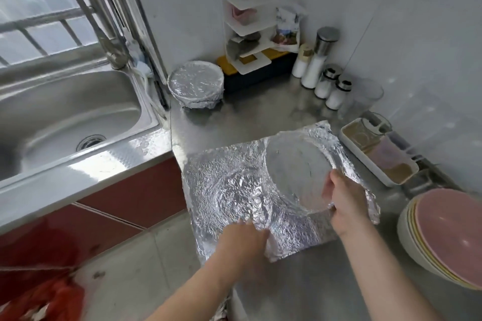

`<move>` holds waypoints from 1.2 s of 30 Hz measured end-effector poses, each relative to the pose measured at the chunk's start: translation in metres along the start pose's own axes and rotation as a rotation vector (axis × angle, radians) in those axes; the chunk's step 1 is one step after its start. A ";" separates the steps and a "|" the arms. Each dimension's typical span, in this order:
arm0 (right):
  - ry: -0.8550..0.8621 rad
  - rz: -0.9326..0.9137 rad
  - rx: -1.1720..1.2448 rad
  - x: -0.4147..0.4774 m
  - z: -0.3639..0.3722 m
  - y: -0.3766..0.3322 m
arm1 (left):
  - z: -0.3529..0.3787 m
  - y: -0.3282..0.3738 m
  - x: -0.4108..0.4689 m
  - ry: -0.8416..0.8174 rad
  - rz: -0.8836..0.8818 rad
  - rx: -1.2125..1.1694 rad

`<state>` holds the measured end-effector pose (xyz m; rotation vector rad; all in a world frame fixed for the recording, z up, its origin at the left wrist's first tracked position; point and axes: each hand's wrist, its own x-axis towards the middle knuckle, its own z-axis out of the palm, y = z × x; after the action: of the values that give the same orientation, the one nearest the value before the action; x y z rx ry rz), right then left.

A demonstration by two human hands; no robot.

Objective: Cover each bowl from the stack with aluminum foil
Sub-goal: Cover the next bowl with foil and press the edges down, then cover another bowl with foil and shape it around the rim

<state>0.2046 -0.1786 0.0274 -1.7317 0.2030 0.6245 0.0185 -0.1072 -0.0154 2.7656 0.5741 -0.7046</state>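
From the head view, a wide foil sheet (234,190) lies crumpled over the near corner of the steel bench (273,112), its near-left part hanging past the bench edge. Under its far-right part sits the bowl (297,172), and the foil is drawn smooth over the round mouth. The right hand (347,203) has its grip on the bowl's near rim at about five o'clock, thumb on the flat foil top and fingers curled under through the foil. The left hand (242,240) is at seven o'clock from the bowl, fingers curled onto the loose foil near its near edge, gripping a fold of it.

At four o'clock from the bowl, at the frame's right edge, stands the stack of bowls (443,237), cream outside, with a pink inside showing on the top one. At eleven o'clock, in the bench's far corner by the sink (78,112), a covered bowl (195,83) is wrapped in foil; whether a second sits beneath it I cannot tell.

At two o'clock a white tray (352,148) holds a clear jug (370,130). At one o'clock, four jars (336,94) with metal tops hold something white. At twelve, a white rack (245,28) carries a pink item and grey items on its shelves
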 end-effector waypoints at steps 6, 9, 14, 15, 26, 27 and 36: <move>0.012 -0.074 -0.131 0.000 -0.008 0.012 | -0.025 -0.022 -0.010 0.360 -0.393 -1.346; -0.025 -0.102 -0.153 0.004 0.005 0.002 | -0.057 -0.025 -0.003 0.438 -0.330 -1.701; -0.048 -0.175 -0.146 0.027 0.055 -0.035 | -0.101 -0.049 0.047 0.550 -0.347 -1.782; -0.054 -0.199 -0.150 0.033 0.066 -0.044 | -0.110 -0.057 0.058 0.568 -0.356 -1.778; -0.146 -0.079 -0.146 0.136 0.171 -0.095 | -0.152 -0.136 0.163 0.613 -0.374 -1.936; -0.160 -0.077 -0.127 0.144 0.178 -0.094 | -0.150 -0.141 0.173 0.605 -0.386 -1.952; -0.226 -0.265 -0.374 0.190 0.183 -0.077 | -0.123 -0.159 0.198 0.626 -0.461 -1.832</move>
<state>0.3449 0.0512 -0.0281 -1.9828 -0.3170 0.6846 0.1606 0.1361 -0.0281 1.0061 1.1301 0.5519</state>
